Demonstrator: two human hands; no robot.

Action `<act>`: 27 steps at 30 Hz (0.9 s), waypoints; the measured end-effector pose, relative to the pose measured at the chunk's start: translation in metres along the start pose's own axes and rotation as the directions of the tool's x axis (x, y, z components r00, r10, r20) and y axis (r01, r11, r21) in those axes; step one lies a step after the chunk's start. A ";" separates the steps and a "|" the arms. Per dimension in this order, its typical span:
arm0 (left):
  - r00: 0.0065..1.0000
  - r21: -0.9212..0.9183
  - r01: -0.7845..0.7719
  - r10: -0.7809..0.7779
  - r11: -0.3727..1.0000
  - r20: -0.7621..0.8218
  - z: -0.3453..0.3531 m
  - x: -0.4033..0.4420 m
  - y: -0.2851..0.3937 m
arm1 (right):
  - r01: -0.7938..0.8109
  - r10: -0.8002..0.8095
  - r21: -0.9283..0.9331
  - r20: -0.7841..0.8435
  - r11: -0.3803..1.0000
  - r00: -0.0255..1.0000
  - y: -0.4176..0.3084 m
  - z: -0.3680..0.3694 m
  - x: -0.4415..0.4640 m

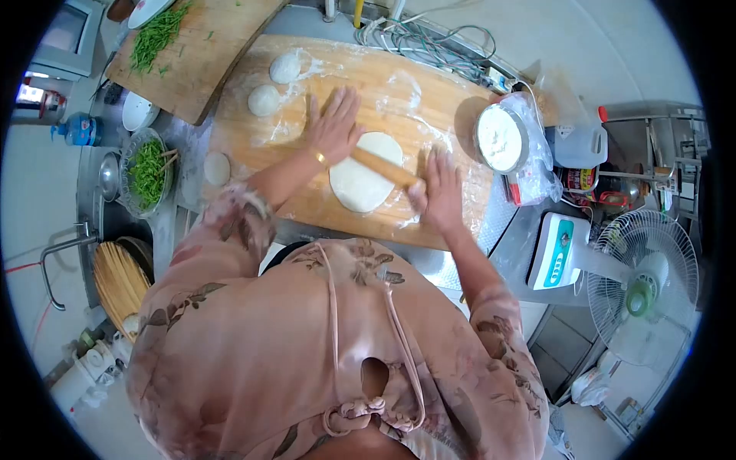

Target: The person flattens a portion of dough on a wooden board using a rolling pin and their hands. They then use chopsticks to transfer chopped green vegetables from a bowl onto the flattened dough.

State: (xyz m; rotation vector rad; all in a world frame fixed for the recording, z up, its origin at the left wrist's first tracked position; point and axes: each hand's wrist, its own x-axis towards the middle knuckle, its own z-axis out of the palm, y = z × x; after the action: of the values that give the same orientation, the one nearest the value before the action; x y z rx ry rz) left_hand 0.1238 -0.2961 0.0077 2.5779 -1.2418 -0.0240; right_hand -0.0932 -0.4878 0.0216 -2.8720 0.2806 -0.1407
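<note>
A wooden rolling pin (386, 166) lies slantwise across a round, flat sheet of dough (359, 188) on the floured wooden board (253, 161). My left hand (335, 126) rests at the pin's upper left end, its fingers stretched out and spread, the heel of the palm by the wood. At the lower right end, my right hand (440, 188) touches the pin near the thumb. Its fingers also extend forward, not wrapped round the wood. Both palms hide the pin's ends. Dough balls (264, 100) sit at the board's upper left, and a flattened dough piece (217, 169) lies at its left edge.
A bowl of flour (500, 138) stands at the board's right. A cutting board (201, 57) with chopped greens overlaps the upper left. Left are a bowl of greens (149, 173) and a faucet (65, 249). A kitchen scale (560, 251) and fan (642, 287) stand right.
</note>
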 end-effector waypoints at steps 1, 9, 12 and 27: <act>0.997 -0.003 -0.058 0.058 0.998 0.052 -0.010 -0.023 0.002 | 0.030 -0.032 0.027 0.051 0.999 0.998 -0.015 -0.007 -0.025; 0.957 -0.021 -0.115 0.116 0.993 0.265 -0.023 -0.119 0.005 | 0.153 -0.147 -0.025 0.161 0.988 0.976 -0.043 -0.011 -0.105; 0.991 0.065 -0.069 0.060 0.995 0.122 -0.005 -0.047 0.001 | 0.012 -0.007 -0.047 0.102 0.999 0.995 -0.033 -0.011 -0.059; 0.502 -0.607 0.575 -0.349 -0.549 0.791 0.011 -0.055 0.091 | -0.049 0.019 -0.186 -0.161 0.981 0.987 -0.046 -0.025 -0.084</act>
State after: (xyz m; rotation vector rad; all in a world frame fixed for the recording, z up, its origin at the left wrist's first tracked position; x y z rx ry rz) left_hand 0.0183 -0.3105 0.0144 1.1850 0.5245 -1.0226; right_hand -0.1700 -0.4329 0.0515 -3.0476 0.3937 -0.3562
